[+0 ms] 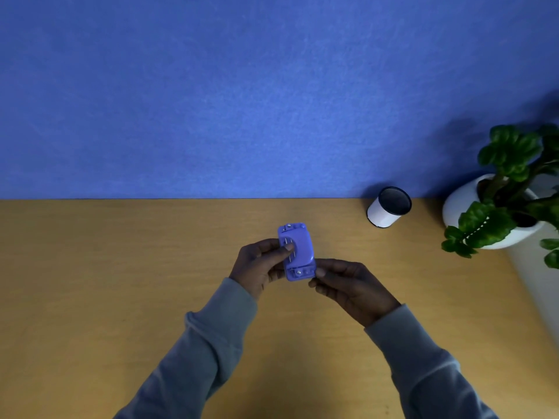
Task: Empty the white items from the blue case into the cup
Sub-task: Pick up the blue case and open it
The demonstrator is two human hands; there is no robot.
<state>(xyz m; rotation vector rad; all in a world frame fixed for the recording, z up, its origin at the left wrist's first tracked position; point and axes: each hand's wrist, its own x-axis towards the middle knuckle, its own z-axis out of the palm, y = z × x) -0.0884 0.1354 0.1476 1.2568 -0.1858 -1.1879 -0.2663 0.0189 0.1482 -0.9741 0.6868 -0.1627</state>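
Both bare hands hold a small blue plastic case [296, 251] with rounded corners and small metal screws and pins on its upper face, lifted above the tan wooden tabletop [121, 282] near the middle of the view; the case stands lengthwise, its far end toward twelve o'clock and its near end toward six, leaning slightly to the right; the left hand [260, 266] comes in from eight o'clock and closes on the case's left edge, thumb laid across the raised oval part of the top face, the other fingers hidden beneath; the right hand [352, 284] comes in from four o'clock and pinches the near right corner of the case between thumb and fingertips, a narrow grip; both arms wear grey long sleeves [211, 343] that run off the bottom edge; the case looks closed, and whether any white items lie inside cannot be told

The white cylindrical cup [388, 207] with a dark inside stands at two o'clock from the case, well apart from it, close to the back edge of the table where it meets the blue felt wall panel [242, 86]; its mouth shows dark and open toward the camera; farther toward three o'clock, at the right edge of the view, a green leafy plant [511, 158] grows from a rounded white pot [456, 207] beside the cup but not touching it
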